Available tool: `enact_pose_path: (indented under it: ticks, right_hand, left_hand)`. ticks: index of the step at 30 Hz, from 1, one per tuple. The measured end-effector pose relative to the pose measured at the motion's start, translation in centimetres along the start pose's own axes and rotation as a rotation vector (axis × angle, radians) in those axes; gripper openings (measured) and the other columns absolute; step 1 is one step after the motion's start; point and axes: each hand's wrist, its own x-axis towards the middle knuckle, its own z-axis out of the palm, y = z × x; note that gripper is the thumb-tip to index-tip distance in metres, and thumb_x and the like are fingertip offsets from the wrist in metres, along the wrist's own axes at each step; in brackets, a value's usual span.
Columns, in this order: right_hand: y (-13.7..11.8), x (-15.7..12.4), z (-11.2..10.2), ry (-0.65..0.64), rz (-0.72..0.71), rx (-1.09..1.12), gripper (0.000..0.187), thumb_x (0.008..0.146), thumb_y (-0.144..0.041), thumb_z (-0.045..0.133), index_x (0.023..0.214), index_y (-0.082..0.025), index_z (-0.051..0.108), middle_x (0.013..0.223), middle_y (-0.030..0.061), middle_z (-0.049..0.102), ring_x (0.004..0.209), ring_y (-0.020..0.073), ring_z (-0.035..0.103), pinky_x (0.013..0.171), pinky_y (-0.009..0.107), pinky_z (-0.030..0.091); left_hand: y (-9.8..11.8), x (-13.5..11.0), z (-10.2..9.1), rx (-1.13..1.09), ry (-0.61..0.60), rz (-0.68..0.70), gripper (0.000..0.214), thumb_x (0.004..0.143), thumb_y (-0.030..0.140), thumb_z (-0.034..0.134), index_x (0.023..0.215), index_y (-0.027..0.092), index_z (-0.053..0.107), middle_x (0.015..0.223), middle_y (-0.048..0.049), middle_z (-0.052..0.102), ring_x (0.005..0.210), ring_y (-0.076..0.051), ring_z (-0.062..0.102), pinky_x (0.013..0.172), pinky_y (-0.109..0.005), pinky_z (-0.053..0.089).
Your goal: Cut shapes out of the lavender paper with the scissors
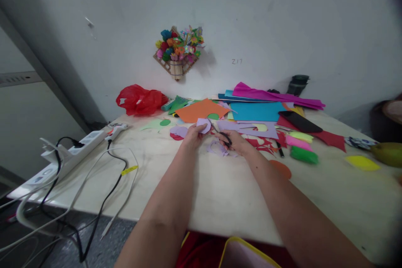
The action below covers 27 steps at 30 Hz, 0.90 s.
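My left hand [192, 137] pinches a small lilac paper piece [204, 125] and holds it up over the table. My right hand [235, 142] is closed round the black handles of scissors [220, 132], whose blades reach up to the lilac piece. Curled lilac paper trimmings [216, 148] lie on the wooden table [220, 188] just under both hands.
Coloured paper sheets lie behind the hands: orange [201, 110], blue [256, 111], magenta [273, 95], lilac [251, 127]. A black phone [299, 121], a red plastic bag [140, 99], green and pink scraps [303, 154]. Power strips [72, 153] and cables [106, 184] occupy the left edge. A paper flower bouquet [179, 48] hangs on the wall.
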Motion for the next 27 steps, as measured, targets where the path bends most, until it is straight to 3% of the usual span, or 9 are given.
enact_pose_path:
  ticks: [8, 15, 20, 27]
  right_hand:
    - [-0.2, -0.1, 0.1, 0.009, 0.027, 0.019, 0.025, 0.073, -0.034, 0.075, 0.068, -0.018, 0.057, 0.049, -0.0047, 0.050, 0.038, 0.0078, 0.040, 0.040, 0.022, 0.026]
    - [-0.6, -0.4, 0.4, 0.015, 0.049, 0.011, 0.027, 0.075, -0.032, 0.075, 0.065, -0.019, 0.053, 0.047, -0.0041, 0.050, 0.036, 0.0076, 0.041, 0.036, 0.021, 0.024]
    - [-0.1, -0.2, 0.3, -0.005, 0.001, -0.020, 0.030, 0.073, -0.035, 0.079, 0.067, -0.018, 0.055, 0.048, -0.0040, 0.052, 0.035, 0.0076, 0.044, 0.033, 0.020, 0.020]
    - [0.6, 0.1, 0.1, -0.004, -0.036, -0.046, 0.034, 0.075, -0.042, 0.078, 0.068, -0.018, 0.055, 0.050, -0.0030, 0.056, 0.036, 0.0080, 0.049, 0.032, 0.019, 0.022]
  left_hand:
    - [-0.1, 0.1, -0.1, -0.008, -0.003, 0.008, 0.015, 0.078, 0.000, 0.068, 0.092, 0.006, 0.071, 0.077, -0.0115, 0.076, 0.064, -0.017, 0.074, 0.068, -0.025, 0.063]
    - [-0.4, 0.9, -0.3, -0.028, 0.080, 0.046, 0.014, 0.074, 0.001, 0.075, 0.084, 0.012, 0.071, 0.076, -0.0065, 0.076, 0.066, -0.017, 0.074, 0.073, -0.027, 0.064]
    - [-0.4, 0.8, -0.4, -0.010, 0.038, 0.037, 0.009, 0.079, 0.001, 0.070, 0.078, 0.010, 0.072, 0.077, -0.0089, 0.077, 0.065, -0.016, 0.073, 0.070, -0.024, 0.062]
    - [-0.5, 0.8, -0.5, -0.018, 0.021, 0.034, 0.008, 0.076, -0.001, 0.072, 0.080, 0.006, 0.073, 0.079, -0.0119, 0.077, 0.066, -0.018, 0.074, 0.078, -0.030, 0.062]
